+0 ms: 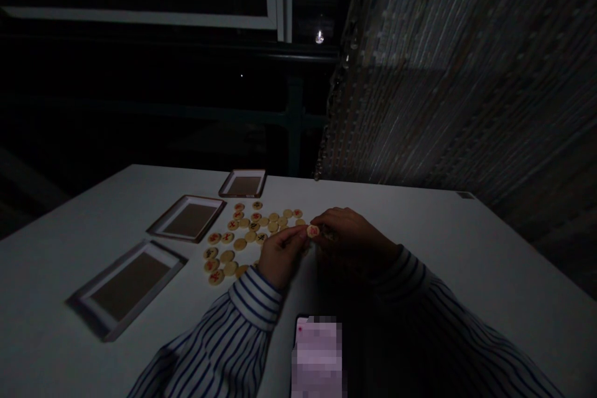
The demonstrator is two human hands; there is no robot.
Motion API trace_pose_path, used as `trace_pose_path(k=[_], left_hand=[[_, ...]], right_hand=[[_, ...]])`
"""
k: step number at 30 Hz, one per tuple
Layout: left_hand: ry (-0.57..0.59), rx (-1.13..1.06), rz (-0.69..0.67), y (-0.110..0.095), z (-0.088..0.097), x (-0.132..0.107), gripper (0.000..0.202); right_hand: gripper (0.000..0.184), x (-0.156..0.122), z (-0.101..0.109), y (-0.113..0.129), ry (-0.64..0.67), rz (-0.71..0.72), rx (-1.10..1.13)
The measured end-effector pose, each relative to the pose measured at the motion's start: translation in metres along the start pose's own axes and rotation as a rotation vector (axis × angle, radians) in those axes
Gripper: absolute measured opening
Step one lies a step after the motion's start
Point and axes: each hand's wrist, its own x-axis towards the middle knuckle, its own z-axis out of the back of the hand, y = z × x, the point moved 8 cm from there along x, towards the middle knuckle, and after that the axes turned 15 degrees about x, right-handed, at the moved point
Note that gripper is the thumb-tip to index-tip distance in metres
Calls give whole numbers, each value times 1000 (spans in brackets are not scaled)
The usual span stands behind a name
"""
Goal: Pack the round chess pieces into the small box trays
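Note:
My left hand (282,253) is closed, its thumb and fingers pinching a round Chinese chess piece (313,231) with a red character facing up. Close on its right, my right hand (351,233) is curled, with its fingertips by the same piece. Something dim shows under its fingers, too dark to make out. More wooden chess pieces (240,244) lie scattered on the white table to the left of and beyond my hands. Some show red or black characters and others are blank side up. My left forearm hides part of the group.
Three shallow open box trays stand left of the pieces: a near one (133,283), a middle one (190,217) and a far one (243,183). A lit phone (317,357) lies at the front of the white table (471,273). A bead curtain (410,74) hangs behind.

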Motion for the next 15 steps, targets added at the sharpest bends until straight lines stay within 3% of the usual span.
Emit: trace_pose_path(k=[10,15], left_hand=[[-64,289,-161,-13,0,-7,23],[-84,560,-346,-18,-5,-12,22]], right_hand=[[25,-4,11,0,-21,-12,-43],[26,-5,12,-5,-13,-50,-47]])
